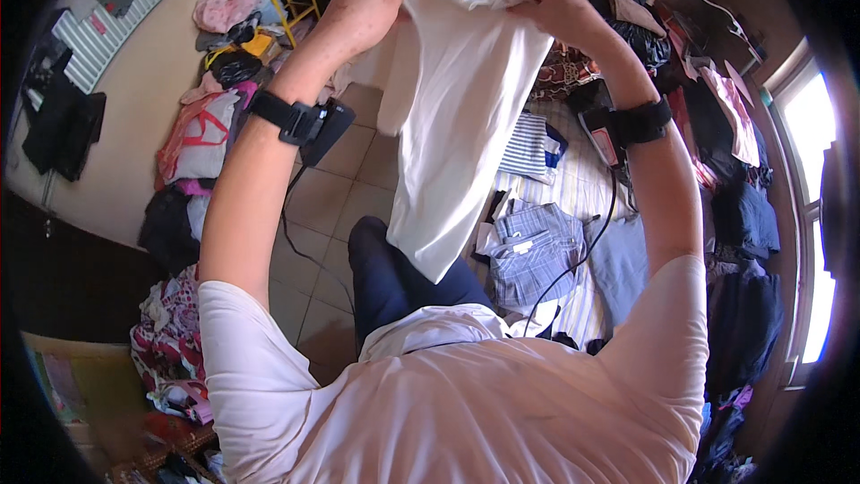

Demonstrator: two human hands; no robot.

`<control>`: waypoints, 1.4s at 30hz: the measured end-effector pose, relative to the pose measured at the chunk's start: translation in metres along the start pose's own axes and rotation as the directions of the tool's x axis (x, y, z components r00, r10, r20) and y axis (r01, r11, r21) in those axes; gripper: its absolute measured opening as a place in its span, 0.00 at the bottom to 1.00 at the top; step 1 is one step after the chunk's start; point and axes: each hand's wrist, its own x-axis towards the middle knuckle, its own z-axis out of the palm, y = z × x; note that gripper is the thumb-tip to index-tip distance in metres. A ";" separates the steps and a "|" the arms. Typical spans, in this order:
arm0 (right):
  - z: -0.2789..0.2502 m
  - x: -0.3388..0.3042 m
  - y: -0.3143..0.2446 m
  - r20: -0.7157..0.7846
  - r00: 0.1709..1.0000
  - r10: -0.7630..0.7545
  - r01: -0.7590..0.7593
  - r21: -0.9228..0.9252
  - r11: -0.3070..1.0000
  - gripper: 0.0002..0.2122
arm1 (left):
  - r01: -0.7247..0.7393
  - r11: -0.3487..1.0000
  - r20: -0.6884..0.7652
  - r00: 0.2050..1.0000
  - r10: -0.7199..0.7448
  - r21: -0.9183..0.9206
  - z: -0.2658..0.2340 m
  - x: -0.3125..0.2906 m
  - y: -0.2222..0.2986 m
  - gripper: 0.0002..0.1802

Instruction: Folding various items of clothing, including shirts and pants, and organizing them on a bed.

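A white cloth garment (461, 116) hangs stretched between my two raised hands, its lower end reaching down in front of my knees. It may be a shirt, but its exact kind does not show. My left hand (369, 2) pinches the top left corner. At the top right, my right hand (548, 2) grips the edge with closed fingers. Below and to the right, a grey checked garment (536, 251) lies folded on the striped bedsheet (587, 206), near a striped folded garment (522, 151).
Clothes heap up along the left wall, with a pink and white pile (199, 139) there. More clothes (748, 215) are stacked below the window at right. Grey folded cloth (620, 260) lies on the bed. Black cables run from my wrist devices. Tiled floor (333, 188) shows at left.
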 end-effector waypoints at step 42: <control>0.149 -0.288 0.141 -0.076 0.876 0.477 -0.444 0.260 0.857 0.18 | 0.097 0.938 0.199 0.980 -0.031 -0.332 0.317 -0.099 -0.055 0.33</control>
